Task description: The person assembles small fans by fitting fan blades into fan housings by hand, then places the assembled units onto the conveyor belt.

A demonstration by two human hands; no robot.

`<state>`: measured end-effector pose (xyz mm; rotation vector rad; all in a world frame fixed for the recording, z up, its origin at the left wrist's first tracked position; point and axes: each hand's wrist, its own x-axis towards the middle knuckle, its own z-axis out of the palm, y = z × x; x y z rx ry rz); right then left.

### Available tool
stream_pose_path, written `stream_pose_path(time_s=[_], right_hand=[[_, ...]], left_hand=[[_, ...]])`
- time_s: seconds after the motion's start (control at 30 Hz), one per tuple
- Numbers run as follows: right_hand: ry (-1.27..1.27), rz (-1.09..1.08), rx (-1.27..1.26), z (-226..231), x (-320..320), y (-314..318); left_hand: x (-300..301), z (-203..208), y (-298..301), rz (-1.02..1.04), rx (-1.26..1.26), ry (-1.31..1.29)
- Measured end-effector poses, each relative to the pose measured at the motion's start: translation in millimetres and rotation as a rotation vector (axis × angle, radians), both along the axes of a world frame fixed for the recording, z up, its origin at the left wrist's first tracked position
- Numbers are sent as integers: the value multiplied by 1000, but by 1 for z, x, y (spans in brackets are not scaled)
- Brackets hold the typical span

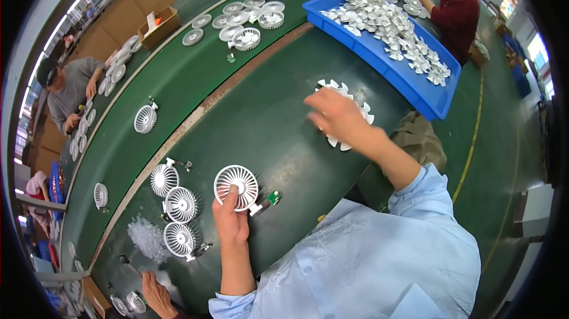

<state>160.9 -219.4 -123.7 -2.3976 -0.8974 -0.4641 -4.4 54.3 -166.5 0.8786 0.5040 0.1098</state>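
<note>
My left hand point(231, 224) grips a white round fan housing point(243, 174) by its rim, the thumb lying over its slatted face. A small green circuit board point(274, 198) hangs from the housing on short wires. Farther right, my right hand point(341, 117) is over a cluster of white fan blades point(364, 111), its fingers apart and nothing visible in them. The hand and wrist cover part of that cluster. Left of the held housing, three similar housings point(181, 205) lie in a row, with wires and boards attached.
A blue tray point(388, 76) heaped with white fan blades stands at the far right. Beyond the worktable, a green conveyor belt point(184, 76) carries housings and covers. A clear plastic pile point(148, 239) lies at left, near a co-worker's hand point(155, 295) holding a tool. Other people work around.
</note>
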Motion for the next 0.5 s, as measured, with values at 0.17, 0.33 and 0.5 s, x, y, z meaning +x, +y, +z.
stream_pose_path(time_s=[0.17, 0.33, 0.5], right_hand=[[114, -241, -122, -22, 42, -67], [152, -305, -366, -48, 66, -24], [-17, -170, -305, -42, 76, -22]], left_hand=[[4, -11, -11, -21, 69, -18], [-4, -14, -2, 18, 162, -24], [1, -15, -3, 2, 164, -42]])
